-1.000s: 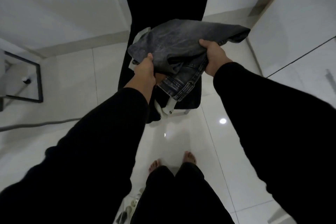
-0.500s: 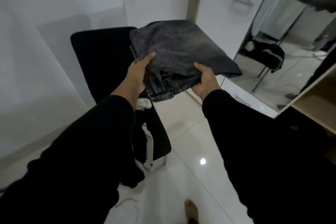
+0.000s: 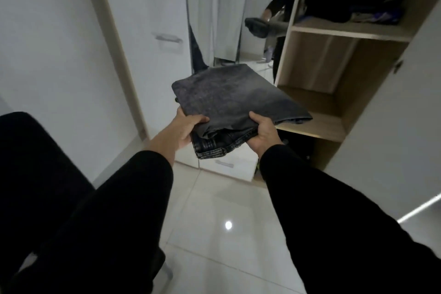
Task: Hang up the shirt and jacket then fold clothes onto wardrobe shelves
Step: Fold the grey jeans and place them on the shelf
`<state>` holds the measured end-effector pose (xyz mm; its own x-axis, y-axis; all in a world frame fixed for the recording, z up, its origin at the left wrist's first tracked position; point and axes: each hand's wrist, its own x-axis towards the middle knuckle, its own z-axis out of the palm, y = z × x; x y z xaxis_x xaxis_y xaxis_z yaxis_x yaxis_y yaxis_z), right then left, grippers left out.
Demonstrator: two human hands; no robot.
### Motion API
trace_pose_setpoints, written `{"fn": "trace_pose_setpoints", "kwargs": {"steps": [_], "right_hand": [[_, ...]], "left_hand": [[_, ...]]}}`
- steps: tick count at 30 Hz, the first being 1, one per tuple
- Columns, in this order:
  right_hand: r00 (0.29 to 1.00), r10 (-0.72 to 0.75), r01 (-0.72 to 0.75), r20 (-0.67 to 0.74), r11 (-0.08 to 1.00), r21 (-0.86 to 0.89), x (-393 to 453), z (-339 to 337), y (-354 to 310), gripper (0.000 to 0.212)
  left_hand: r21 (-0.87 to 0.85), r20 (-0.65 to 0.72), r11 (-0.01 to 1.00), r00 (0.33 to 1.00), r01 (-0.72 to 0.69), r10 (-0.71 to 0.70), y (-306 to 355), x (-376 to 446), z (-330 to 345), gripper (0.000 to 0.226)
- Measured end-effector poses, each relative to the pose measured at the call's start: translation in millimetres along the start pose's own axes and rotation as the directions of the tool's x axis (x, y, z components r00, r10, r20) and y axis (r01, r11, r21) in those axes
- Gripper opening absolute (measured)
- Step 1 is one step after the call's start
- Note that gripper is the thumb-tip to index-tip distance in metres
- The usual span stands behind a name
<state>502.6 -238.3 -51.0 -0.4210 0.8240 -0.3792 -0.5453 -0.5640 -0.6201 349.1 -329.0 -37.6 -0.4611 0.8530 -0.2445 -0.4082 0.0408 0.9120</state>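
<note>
Pale glossy floor tiles (image 3: 210,200), white walls, dim light. Folded grey jeans (image 3: 231,100) held flat at mid-frame, clear of any surface, far right corner overlapping the front edge of the middle wardrobe shelf (image 3: 319,126) in the view — contact with the shelf not discernible. Waistband and seams bunched at the near edge, hanging slightly below the fold.

Left hand (image 3: 185,130) gripped the near-left corner: thumb curled over the top, fingers under the stack, closed on the fabric. Right hand (image 3: 261,130) gripped the near-right edge likewise, thumb on top, fingers wrapped beneath. Both black sleeves (image 3: 334,222) reached forward from the lower frame.

Open wooden wardrobe (image 3: 343,79) at right — middle compartment with bare boards, upper shelf (image 3: 346,31) loaded with dark bundled clothes (image 3: 334,5) and something purple-white beside them, too blurred to identify. Dark items in the compartment under the middle shelf, detail lost in shadow. Mirror panel (image 3: 253,7) just left of the wardrobe, reflecting the person with the jeans. White door with a handle (image 3: 168,39) further left. White drawer front (image 3: 226,164) low behind the jeans. Black chair (image 3: 35,174) at lower left, partly behind the left sleeve.
</note>
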Motion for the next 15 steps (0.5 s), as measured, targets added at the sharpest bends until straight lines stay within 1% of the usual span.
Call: {"fn": "trace_pose_setpoints", "kwargs": {"steps": [3,5,6,8,9,10,12,13,15], "right_hand": [[0.997,-0.038,0.042,-0.062,0.997,0.064,24.4,-29.0,-33.4,0.041],[0.993,-0.053,0.063,-0.109,0.994,0.091,38.2,-44.5,-52.5,0.039],[0.992,-0.057,0.068,-0.113,0.993,0.096,43.9,-51.5,-60.6,0.035],[0.991,-0.055,0.068,-0.119,0.992,0.107,54.7,-62.6,-76.2,0.022],[0.990,-0.054,0.069,-0.129,0.990,0.120,61.0,-68.2,-82.9,0.020],[0.988,-0.060,0.078,-0.141,0.989,0.129,67.6,-74.3,-89.5,0.025],[0.978,-0.075,0.100,-0.193,0.988,0.121,81.7,-88.5,-102.8,0.038],[0.973,-0.076,0.102,-0.219,0.989,0.111,90.3,-95.9,-109.9,0.042],[0.969,-0.077,0.107,-0.233,0.987,0.120,107.2,-109.8,-124.3,0.042]], "left_hand": [[0.047,0.041,0.998,0.999,0.028,-0.030,-15.1,36.8,43.7,0.066],[0.099,0.027,0.994,0.999,0.038,-0.041,-24.4,59.0,71.1,0.061],[0.120,0.005,0.992,0.999,0.047,-0.048,-29.0,69.5,83.0,0.054],[0.174,-0.033,0.982,0.997,0.076,-0.071,-38.2,89.7,105.0,0.028],[0.201,-0.045,0.975,0.995,0.098,-0.091,-42.9,99.0,113.9,0.017],[0.226,-0.050,0.967,0.993,0.119,-0.111,-47.6,108.3,122.5,0.012],[0.257,-0.023,0.954,0.988,0.153,-0.153,-57.9,128.3,139.6,0.017],[0.266,-0.006,0.950,0.986,0.163,-0.167,-60.7,138.0,149.1,0.021],[0.274,0.016,0.948,0.985,0.162,-0.173,-64.8,160.4,168.3,0.028]]}}
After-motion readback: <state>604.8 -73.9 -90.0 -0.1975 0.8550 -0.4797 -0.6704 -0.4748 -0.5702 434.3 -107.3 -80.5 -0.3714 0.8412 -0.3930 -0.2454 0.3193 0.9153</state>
